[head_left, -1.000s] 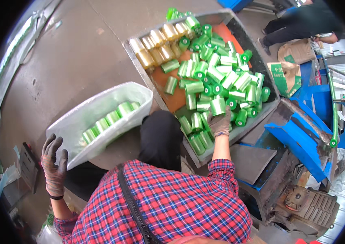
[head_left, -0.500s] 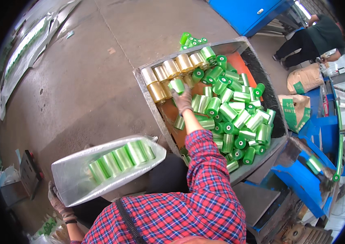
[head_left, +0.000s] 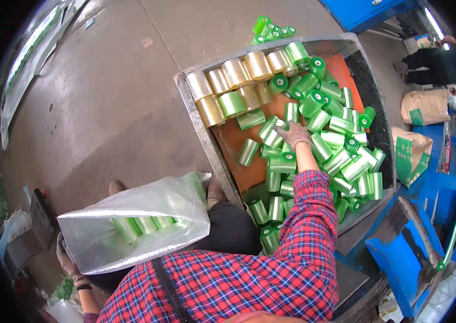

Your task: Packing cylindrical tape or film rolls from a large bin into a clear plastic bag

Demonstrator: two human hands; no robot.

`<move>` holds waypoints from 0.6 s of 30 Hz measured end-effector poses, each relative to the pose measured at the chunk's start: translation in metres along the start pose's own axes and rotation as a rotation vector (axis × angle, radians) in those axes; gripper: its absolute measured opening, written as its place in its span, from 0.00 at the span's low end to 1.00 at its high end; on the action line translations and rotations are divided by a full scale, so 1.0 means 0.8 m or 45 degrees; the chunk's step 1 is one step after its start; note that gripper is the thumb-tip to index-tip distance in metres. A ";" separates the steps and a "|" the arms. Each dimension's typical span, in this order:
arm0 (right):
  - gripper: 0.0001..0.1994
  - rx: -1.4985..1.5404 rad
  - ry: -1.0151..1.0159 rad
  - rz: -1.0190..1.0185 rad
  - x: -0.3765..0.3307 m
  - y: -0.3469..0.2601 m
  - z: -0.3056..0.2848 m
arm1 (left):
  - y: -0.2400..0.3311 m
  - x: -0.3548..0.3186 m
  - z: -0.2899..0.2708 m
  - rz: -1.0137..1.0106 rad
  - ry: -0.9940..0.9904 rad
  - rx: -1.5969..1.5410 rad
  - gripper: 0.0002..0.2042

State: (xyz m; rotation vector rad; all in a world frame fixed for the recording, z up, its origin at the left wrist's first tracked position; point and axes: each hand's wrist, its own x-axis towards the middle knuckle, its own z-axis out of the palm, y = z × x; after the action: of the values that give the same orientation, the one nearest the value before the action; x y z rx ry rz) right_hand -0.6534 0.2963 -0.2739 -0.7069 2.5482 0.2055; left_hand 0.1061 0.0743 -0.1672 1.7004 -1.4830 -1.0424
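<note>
Our right hand (head_left: 294,134) has moved down the metal bin (head_left: 202,137) since half a second ago; its gloved fingers (head_left: 287,128) now curl onto a green film roll (head_left: 271,129) among the loose heap, though we cannot tell if they have closed on it. Left of them lie gold rolls (head_left: 210,110). Our left hand (head_left: 66,258) still grips the clear bag (head_left: 136,226), now swung nearer, rolls inside.

Grey concrete floor (head_left: 104,97), blue machinery (head_left: 400,258)

Right hand (head_left: 294,134) reaches forward; left hand (head_left: 69,261) gripping low.
</note>
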 end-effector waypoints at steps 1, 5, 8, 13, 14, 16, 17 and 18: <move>0.39 0.273 0.014 -0.120 -0.013 0.003 0.018 | -0.004 0.006 -0.004 -0.192 0.000 -0.409 0.17; 0.35 0.380 -0.233 -0.481 -0.103 0.026 0.169 | 0.027 0.000 0.040 0.123 0.120 0.192 0.15; 0.29 0.400 -0.037 -0.531 -0.174 -0.006 0.163 | -0.003 0.018 0.017 0.152 0.029 0.057 0.16; 0.34 0.299 0.263 -0.259 -0.076 -0.069 0.063 | 0.023 -0.012 0.015 0.078 -0.010 0.160 0.17; 0.38 0.227 0.240 -0.192 -0.054 -0.086 0.045 | 0.029 -0.018 0.020 0.046 0.013 0.168 0.17; 0.47 0.110 0.251 -0.059 -0.009 -0.108 0.053 | 0.048 -0.025 0.041 0.111 0.030 0.352 0.16; 0.53 0.138 0.125 0.052 0.006 -0.117 0.057 | 0.053 -0.025 0.049 0.172 0.045 0.532 0.16; 0.53 0.162 0.040 0.141 0.024 -0.123 0.071 | 0.045 -0.019 0.046 0.184 0.069 0.527 0.16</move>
State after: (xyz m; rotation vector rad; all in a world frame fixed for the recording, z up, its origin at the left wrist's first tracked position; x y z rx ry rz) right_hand -0.5934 0.2187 -0.3342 -0.5251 2.6062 0.0689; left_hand 0.0558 0.0847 -0.1515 1.8435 -1.8490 -0.6376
